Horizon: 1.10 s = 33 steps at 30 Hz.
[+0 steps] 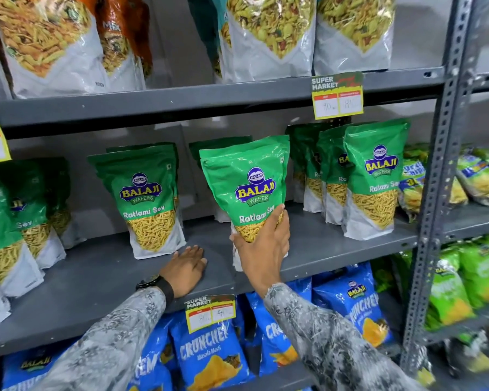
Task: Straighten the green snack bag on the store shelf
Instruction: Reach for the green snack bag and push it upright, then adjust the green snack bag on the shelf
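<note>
A green Balaji Ratlami Sev bag (246, 182) stands near the front of the grey middle shelf (322, 249), leaning a little to the right. My right hand (266, 244) grips its lower part, thumb on the left side and fingers around the right, hiding the bag's base. My left hand (185, 270) rests flat on the shelf just left of the bag, palm down, fingers spread, holding nothing. A black watch sits on that wrist.
More green Sev bags stand upright to the left (150, 198) and right (376, 179). Above is a shelf of clear snack bags (268, 38); blue Cruncheх bags (209, 354) fill the shelf below. A grey slotted upright (441, 193) bounds the right side. Price tags (336, 97) hang on shelf edges.
</note>
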Motion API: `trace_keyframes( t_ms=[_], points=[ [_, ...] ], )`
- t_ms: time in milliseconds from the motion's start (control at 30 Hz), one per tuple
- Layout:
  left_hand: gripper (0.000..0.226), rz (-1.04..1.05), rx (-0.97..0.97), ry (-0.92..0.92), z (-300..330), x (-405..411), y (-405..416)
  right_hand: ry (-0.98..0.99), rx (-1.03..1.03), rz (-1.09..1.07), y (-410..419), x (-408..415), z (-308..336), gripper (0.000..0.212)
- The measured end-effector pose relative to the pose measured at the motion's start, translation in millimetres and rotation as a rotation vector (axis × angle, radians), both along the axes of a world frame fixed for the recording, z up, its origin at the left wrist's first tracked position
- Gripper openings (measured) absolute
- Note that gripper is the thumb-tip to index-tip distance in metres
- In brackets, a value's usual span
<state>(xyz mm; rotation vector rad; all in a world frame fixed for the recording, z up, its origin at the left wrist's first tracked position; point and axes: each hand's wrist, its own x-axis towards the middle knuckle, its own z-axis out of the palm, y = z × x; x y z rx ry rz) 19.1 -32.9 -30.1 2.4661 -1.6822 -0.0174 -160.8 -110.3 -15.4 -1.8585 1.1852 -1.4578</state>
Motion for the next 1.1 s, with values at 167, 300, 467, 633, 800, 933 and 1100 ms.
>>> trace_keyframes(
  t_ms=[167,300,467,633,800,933,1100],
  points=[
    [0.053,-0.001,-0.03,0.032,6.3,-5.8,4.2,0.013,0.004,-0.005,3.9,-0.1,3.5,0.132],
    [0.048,0.034,-0.205,0.086,17.3,-15.1,19.1,0.052,0.014,-0.021,7.8,-4.9,7.9,0.14],
    [0.049,0.029,-0.323,0.06,24.0,-0.7,53.9,0.049,-0.127,-0.005,30.8,-4.2,19.2,0.134],
    [0.049,0.164,-0.358,0.018,22.5,48.9,106.1,0.078,-0.379,-0.02,76.9,25.3,35.0,0.12],
    [0.054,0.325,-0.208,0.031,14.2,116.5,133.8,0.15,-0.44,0.131,108.2,90.0,28.5,0.116],
    [0.048,0.292,-0.177,0.071,14.2,146.2,139.9,0.139,-0.245,0.2,107.9,159.7,21.8,0.125],
    [0.045,0.264,-0.129,0.078,11.0,171.3,134.1,0.044,-0.022,0.167,94.8,228.0,21.2,0.139]
  ],
)
